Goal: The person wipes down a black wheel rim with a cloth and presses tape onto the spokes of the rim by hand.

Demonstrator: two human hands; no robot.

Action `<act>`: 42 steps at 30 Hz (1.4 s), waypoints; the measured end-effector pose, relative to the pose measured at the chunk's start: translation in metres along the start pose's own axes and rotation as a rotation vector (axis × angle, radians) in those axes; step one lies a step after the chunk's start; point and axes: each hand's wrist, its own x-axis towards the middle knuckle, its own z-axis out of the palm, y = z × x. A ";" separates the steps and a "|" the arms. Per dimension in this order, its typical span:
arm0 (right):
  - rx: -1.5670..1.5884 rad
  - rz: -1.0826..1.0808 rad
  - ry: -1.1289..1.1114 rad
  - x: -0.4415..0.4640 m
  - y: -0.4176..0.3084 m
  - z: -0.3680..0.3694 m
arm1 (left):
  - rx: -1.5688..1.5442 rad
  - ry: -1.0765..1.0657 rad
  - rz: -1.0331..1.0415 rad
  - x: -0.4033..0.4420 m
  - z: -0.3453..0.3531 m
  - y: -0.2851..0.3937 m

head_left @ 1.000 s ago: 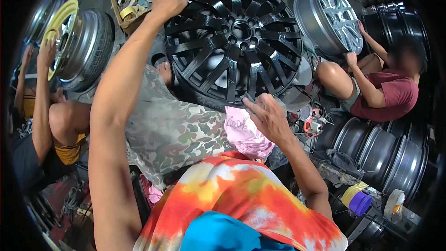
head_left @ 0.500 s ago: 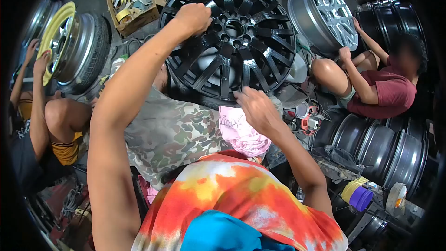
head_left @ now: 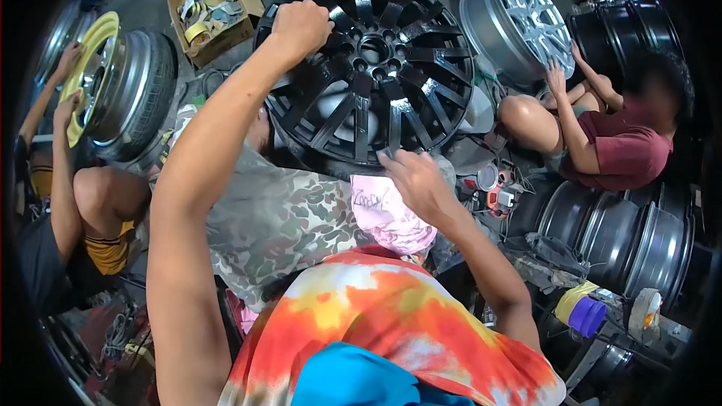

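Observation:
A glossy black multi-spoke wheel rim [head_left: 353,110] lies face up in front of me. My left hand [head_left: 302,28] is closed in a fist over its upper left spokes; whatever the fingers hold is hidden. At the rim's lower edge, my right hand [head_left: 418,180] has bent fingers drawn together, their tips slightly blurred. Something small may be pinched there, but I cannot make it out. Below that hand hangs a pink cloth [head_left: 387,214] with dark writing, beside the camouflage fabric [head_left: 278,214] over my legs.
To the left, a person's hands touch a yellow-lipped wheel [head_left: 94,79] near a tyred wheel [head_left: 147,90]. At right, another person handles a silver wheel [head_left: 519,26]. A cardboard box [head_left: 226,34] of scraps, a red power tool [head_left: 496,194] and stacked dark rims [head_left: 609,229] surround me.
My left hand stays closed over the upper left spokes, and my right hand remains at the lower edge with little shift. The right-hand person's near hand has opened flat against the silver wheel.

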 end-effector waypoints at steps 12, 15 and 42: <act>-0.225 0.008 -0.140 -0.012 0.029 -0.038 | -0.070 -0.167 0.002 0.007 -0.003 0.006; -0.297 0.029 -0.141 -0.008 0.038 -0.029 | -0.104 -0.192 0.011 0.008 -0.003 0.002; 0.013 0.213 -0.186 -0.013 0.035 -0.049 | -0.135 -0.236 0.014 0.010 0.004 -0.007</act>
